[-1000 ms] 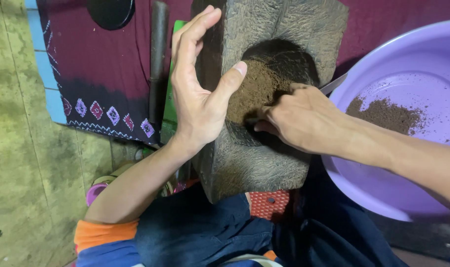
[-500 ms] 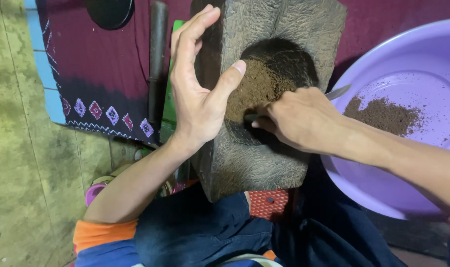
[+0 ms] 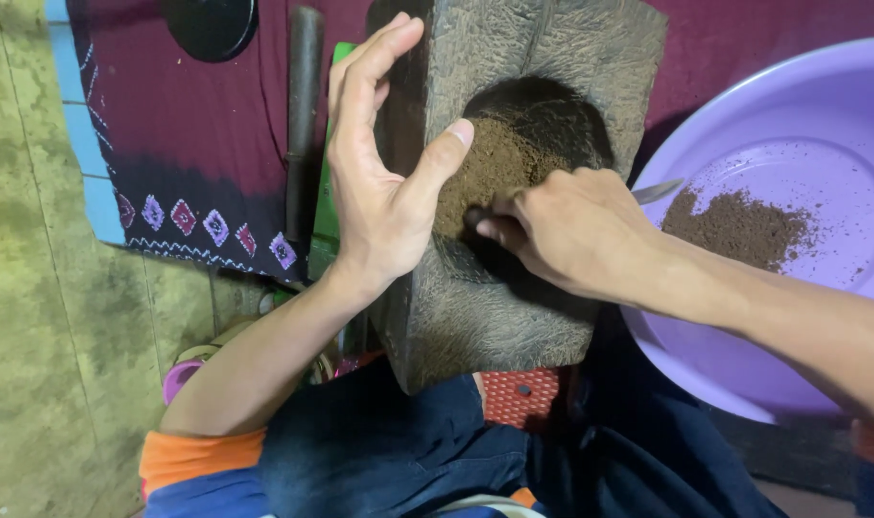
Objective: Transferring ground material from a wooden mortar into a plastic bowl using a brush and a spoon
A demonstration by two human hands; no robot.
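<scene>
Brown powder (image 3: pixel 499 163) fills the hollow of a dark wooden mortar block (image 3: pixel 514 288) tilted against the person's lap, and the right hand (image 3: pixel 571 230) has its fingers (image 3: pixel 495 228) curled tight around a metal spoon (image 3: pixel 656 191), digging at the powder's lower edge. The left hand (image 3: pixel 379 182) braces the mortar block's left side, fingers straight and pressed together, thumb spread onto the powder's rim. Right of the mortar block sits a purple basin (image 3: pixel 744 364) holding more brown powder (image 3: pixel 739 225); left of it a dark pestle (image 3: pixel 301 125) lies on a maroon patterned cloth (image 3: pixel 188 144).
</scene>
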